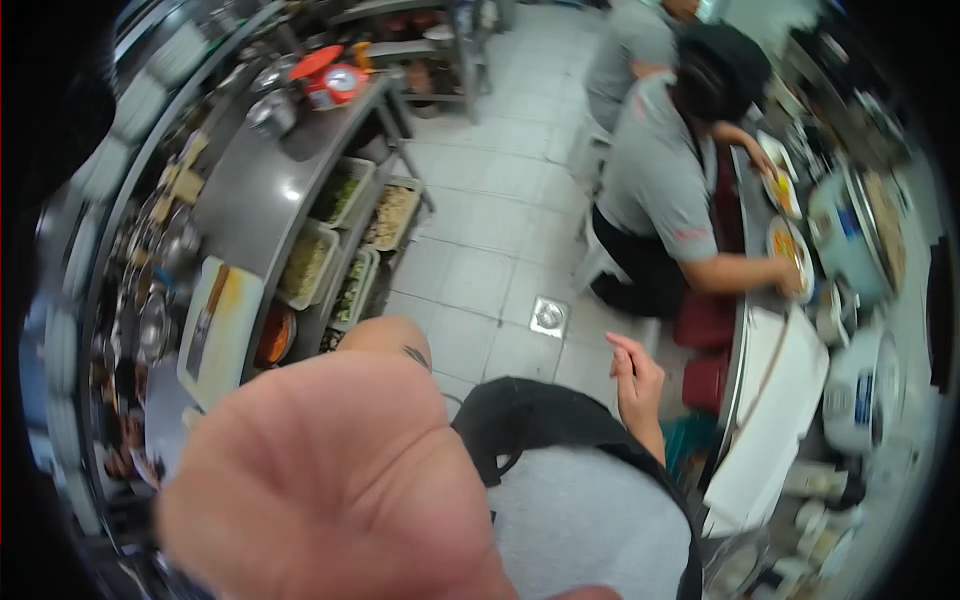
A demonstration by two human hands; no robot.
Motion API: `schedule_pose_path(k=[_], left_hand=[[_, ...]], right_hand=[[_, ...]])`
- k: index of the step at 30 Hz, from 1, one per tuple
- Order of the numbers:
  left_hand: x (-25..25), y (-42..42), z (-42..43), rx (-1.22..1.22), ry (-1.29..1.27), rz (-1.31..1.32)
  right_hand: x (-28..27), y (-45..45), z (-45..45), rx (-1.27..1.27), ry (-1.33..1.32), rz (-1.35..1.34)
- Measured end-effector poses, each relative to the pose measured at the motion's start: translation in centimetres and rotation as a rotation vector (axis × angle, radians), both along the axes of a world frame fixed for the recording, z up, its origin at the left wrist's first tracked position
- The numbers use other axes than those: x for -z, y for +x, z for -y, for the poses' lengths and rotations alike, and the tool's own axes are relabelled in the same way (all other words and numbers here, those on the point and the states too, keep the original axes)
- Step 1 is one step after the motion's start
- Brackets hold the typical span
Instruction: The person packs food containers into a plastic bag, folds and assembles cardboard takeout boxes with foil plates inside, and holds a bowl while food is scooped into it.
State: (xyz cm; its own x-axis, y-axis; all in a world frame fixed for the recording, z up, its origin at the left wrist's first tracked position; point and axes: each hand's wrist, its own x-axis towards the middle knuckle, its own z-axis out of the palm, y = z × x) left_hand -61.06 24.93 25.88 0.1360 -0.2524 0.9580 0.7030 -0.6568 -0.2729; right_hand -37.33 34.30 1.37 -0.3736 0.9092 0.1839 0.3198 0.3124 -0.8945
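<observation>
My left hand (330,470) is very close to the camera at the lower left, its palm large and blurred; its fingers are mostly hidden, so any grip cannot be made out. Behind it shows a bent elbow with a dark mark. My right hand (637,382) hangs above the floor, right of my dark apron (520,405). One finger of it stretches out, and nothing is seen in it. On the steel counter (250,190) at the left, a knife (208,312) lies on a stained white cutting board (235,345).
Food trays (393,213) sit on shelves below the counter, which bears a red scale (340,85). At the right, a co-worker in grey (655,170) bends over plates (790,255); another person (635,50) is behind. White sheets (770,420) and a floor drain (549,317) are nearer.
</observation>
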Motion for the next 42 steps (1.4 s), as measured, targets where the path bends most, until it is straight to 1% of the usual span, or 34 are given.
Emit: schedule_pose_path(k=[2, 3, 6, 8, 10, 11, 13, 14, 15, 16, 17, 18, 19, 20, 21, 22, 23, 24, 25, 26, 27, 28, 29, 30, 31, 32, 33, 34, 35, 36, 38, 41, 42], left_hand=[[0.0, -0.4, 1.0, -0.037, -0.173, 0.017], [-0.2, 1.0, 1.1, -0.043, -0.319, 0.077], [-1.0, -0.8, -0.1, -0.103, -0.419, 0.12], [-1.9, -4.3, -1.1, -0.167, -0.388, 0.099], [-1.8, -6.8, -3.6, -0.17, -0.3, 0.14], [-1.6, -8.3, -4.7, -0.219, -0.273, 0.128], [-1.1, -11.3, -6.8, -0.316, -0.215, 0.109], [-0.8, -12.9, -7.1, -0.453, -0.361, 0.027], [-0.4, -14.3, -7.8, -0.553, -0.499, 0.02], [0.2, -16.9, -9.0, -0.676, -0.585, -0.083], [1.6, -19.6, -10.2, -0.796, -0.642, -0.104], [2.2, -22.2, -11.5, -1.002, -0.725, -0.114], [2.3, -25.7, -12.9, -1.079, -0.732, -0.153], [2.5, -29.3, -14.2, -1.216, -0.749, -0.097], [3.4, -35.0, -15.1, -1.297, -0.748, -0.086], [2.7, -40.0, -15.4, -1.27, -0.723, -0.149], [1.0, -44.5, -15.3, -1.464, -1.012, -0.039], [-0.5, -48.9, -16.3, -1.713, -1.114, -0.038], [-1.8, -53.3, -16.7, -1.754, -0.827, -0.14], [-4.0, -56.7, -17.0, -1.672, -0.84, 0.07], [-5.1, -61.0, -17.7, -1.618, -0.642, 0.243], [-6.5, -65.5, -17.9, -1.555, -0.552, 0.25], [-8.3, -69.3, -18.3, -1.656, -0.564, 0.181], [-9.9, -73.8, -18.8, -1.622, -0.453, 0.086], [-11.9, -76.3, -19.4, -1.734, -0.596, 0.14], [-12.9, -79.2, -19.8, -1.747, -0.697, 0.225], [-13.7, -80.2, -20.3, -1.73, -0.841, 0.382], [-12.8, -82.7, -21.1, -1.512, -0.6, 0.326], [-12.9, -85.2, -26.5, -1.392, -0.629, 0.283], [-13.2, -85.9, -26.4, -1.383, -0.665, 0.283], [-14.7, -87.8, -25.4, -1.39, -0.729, 0.311], [-16.4, -89.6, -23.9, -1.4, -0.787, 0.34], [-16.8, -89.8, -23.6, -1.397, -0.801, 0.346]], right_hand=[[0.8, -1.3, -1.8, -0.061, 0.002, 0.007], [1.3, -1.9, -2.6, -0.09, -0.024, 0.042], [3.7, -4.2, -5.1, -0.217, -0.078, 0.018], [3.5, -5.9, -7.4, -0.265, -0.111, 0.049], [4.9, -7.1, -10.4, -0.27, -0.147, 0.014], [5.1, -8.5, -12.0, -0.277, -0.158, -0.011], [4.4, -11.0, -15.0, -0.301, -0.102, -0.035], [3.9, -12.5, -16.6, -0.315, -0.05, -0.027], [3.7, -13.9, -18.0, -0.374, -0.043, -0.011], [3.8, -15.0, -19.3, -0.429, -0.041, 0.012], [4.0, -16.0, -20.3, -0.484, -0.038, 0.041], [4.5, -17.2, -21.1, -0.547, -0.017, 0.105], [4.9, -18.4, -21.8, -0.608, 0.003, 0.174], [5.3, -19.6, -22.5, -0.664, 0.024, 0.249], [5.4, -21.1, -22.8, -0.719, -0.003, 0.256], [5.5, -22.7, -22.5, -0.767, -0.032, 0.265], [5.5, -24.5, -22.2, -0.806, -0.06, 0.27], [5.7, -26.5, -21.9, -0.817, -0.068, 0.298], [5.8, -28.3, -21.3, -0.828, -0.083, 0.326], [5.8, -30.5, -21.0, -0.842, -0.095, 0.353], [5.7, -32.9, -20.5, -0.806, -0.172, 0.331], [5.4, -35.2, -20.1, -0.763, -0.251, 0.309], [5.1, -37.0, -19.8, -0.713, -0.332, 0.287], [5.1, -38.8, -20.1, -0.675, -0.304, 0.254], [5.4, -40.6, -20.5, -0.627, -0.278, 0.219], [5.7, -41.9, -20.6, -0.566, -0.26, 0.183], [5.5, -43.0, -20.6, -0.53, -0.268, 0.138], [4.6, -44.4, -21.2, -0.532, -0.228, 0.185], [4.3, -44.8, -20.4, -0.411, -0.234, 0.204], [4.9, -45.1, -20.2, -0.397, -0.251, 0.196], [5.9, -45.8, -19.5, -0.371, -0.295, 0.057], [6.8, -47.4, -19.0, -0.409, -0.393, 0.061], [6.8, -48.2, -18.8, -0.415, -0.373, 0.053]])
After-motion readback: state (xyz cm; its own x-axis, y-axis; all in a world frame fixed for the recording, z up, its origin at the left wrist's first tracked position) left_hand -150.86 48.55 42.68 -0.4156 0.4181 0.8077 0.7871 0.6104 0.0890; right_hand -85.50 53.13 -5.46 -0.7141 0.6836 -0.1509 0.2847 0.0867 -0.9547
